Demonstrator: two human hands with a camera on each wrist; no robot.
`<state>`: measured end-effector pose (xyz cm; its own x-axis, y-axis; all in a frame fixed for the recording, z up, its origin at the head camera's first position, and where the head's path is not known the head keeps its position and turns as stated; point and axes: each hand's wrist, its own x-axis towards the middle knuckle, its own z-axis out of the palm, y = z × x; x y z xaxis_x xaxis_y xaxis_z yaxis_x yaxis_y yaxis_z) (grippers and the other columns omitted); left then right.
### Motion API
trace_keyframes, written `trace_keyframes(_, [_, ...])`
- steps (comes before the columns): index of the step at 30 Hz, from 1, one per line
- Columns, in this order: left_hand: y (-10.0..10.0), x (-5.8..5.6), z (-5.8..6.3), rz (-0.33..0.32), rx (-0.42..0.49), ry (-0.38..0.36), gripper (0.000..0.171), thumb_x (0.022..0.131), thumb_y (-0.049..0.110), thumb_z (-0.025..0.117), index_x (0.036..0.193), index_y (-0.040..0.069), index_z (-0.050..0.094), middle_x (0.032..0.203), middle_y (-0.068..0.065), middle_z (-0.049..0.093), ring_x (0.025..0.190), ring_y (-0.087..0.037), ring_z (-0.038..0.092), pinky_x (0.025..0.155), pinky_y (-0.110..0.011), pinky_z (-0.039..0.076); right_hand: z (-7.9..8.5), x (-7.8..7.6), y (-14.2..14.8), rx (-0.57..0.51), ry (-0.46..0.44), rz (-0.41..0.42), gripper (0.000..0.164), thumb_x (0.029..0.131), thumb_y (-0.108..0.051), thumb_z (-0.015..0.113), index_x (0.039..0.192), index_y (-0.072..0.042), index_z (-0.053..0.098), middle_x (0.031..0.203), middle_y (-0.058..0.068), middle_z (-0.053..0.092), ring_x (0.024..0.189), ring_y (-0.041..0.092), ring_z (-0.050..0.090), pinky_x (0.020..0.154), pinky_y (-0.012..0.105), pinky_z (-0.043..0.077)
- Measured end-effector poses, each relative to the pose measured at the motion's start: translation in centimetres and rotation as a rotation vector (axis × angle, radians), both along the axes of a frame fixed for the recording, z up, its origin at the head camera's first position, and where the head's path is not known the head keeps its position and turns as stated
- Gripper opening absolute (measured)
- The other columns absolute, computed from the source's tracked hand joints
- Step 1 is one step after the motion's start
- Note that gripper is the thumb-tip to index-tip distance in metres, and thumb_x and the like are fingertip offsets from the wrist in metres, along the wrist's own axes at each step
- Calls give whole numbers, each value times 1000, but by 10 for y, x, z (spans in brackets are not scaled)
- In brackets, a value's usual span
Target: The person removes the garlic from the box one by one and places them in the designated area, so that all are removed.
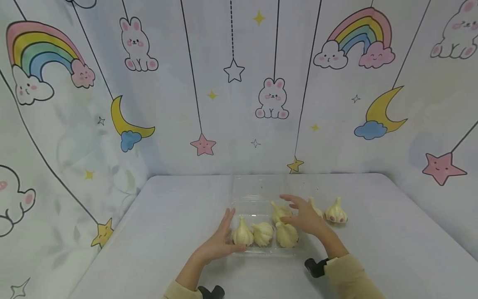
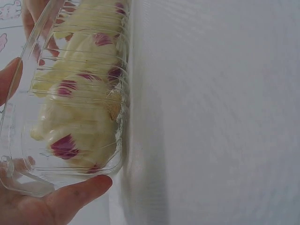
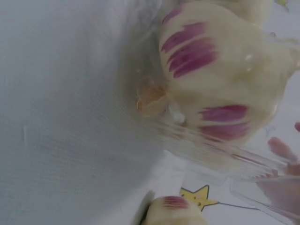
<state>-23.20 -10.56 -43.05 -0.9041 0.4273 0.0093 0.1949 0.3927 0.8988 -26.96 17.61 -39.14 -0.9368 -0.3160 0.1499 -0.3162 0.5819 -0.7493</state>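
A clear plastic container (image 1: 257, 251) with its lid (image 1: 254, 189) folded back holds several whitish garlic bulbs (image 1: 242, 235). My left hand (image 1: 216, 246) grips its left end, the thumb (image 2: 84, 192) along the near wall and the fingers over the left side. The right hand (image 1: 309, 216) reaches over the container's right side, fingers spread around the back-right garlic bulb (image 1: 280, 212). In front of that bulb sits another garlic bulb (image 1: 287, 236). Purple streaks mark the large garlic bulb (image 3: 220, 70) in the right wrist view.
Outside the container at right, one garlic bulb (image 1: 336, 211) stands on the white table (image 1: 168, 216). Another garlic bulb (image 1: 315, 207) is partly hidden behind the right hand. A patterned curtain (image 1: 231, 108) hangs behind the table.
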Motion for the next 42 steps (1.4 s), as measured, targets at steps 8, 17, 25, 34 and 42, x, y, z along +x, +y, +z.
trace_keyframes(8, [1, 0, 0, -5, 6, -4, 105, 77, 25, 74, 148, 16, -2, 150, -17, -15, 133, -47, 3, 99, -67, 14, -2, -1, -6, 41, 49, 37, 60, 81, -19, 69, 133, -5, 45, 134, 23, 42, 117, 49, 40, 88, 55, 42])
trace_keyframes(17, [1, 1, 2, -13, 23, -10, 103, 77, 23, 73, 148, 15, -2, 150, -18, -15, 130, -52, 14, 99, -66, 18, -7, -6, -8, 104, 114, 102, 57, 83, -21, 66, 133, -3, 45, 134, 21, 44, 123, 42, 37, 96, 57, 34])
trace_keyframes(25, [1, 2, 4, -24, 40, -10, 104, 77, 22, 73, 148, 14, -3, 149, -19, -15, 126, -54, 20, 97, -65, 23, -10, -11, -12, 122, 80, 118, 55, 84, -19, 65, 132, -2, 46, 133, 20, 45, 123, 41, 37, 99, 56, 31])
trace_keyframes(34, [0, 4, 7, -24, 25, -3, 105, 77, 21, 73, 147, 14, -4, 149, -21, -15, 126, -55, 19, 97, -66, 21, -14, -15, -16, 119, 51, 112, 60, 81, -20, 68, 133, -3, 45, 135, 18, 44, 125, 41, 35, 99, 56, 30])
trace_keyframes(42, [-1, 2, 4, -32, 36, -13, 105, 78, 23, 73, 147, 14, -4, 149, -20, -17, 127, -55, 18, 98, -66, 20, -17, -16, -16, 101, 60, 83, 63, 77, -19, 73, 132, -6, 46, 129, 21, 48, 120, 41, 40, 96, 57, 33])
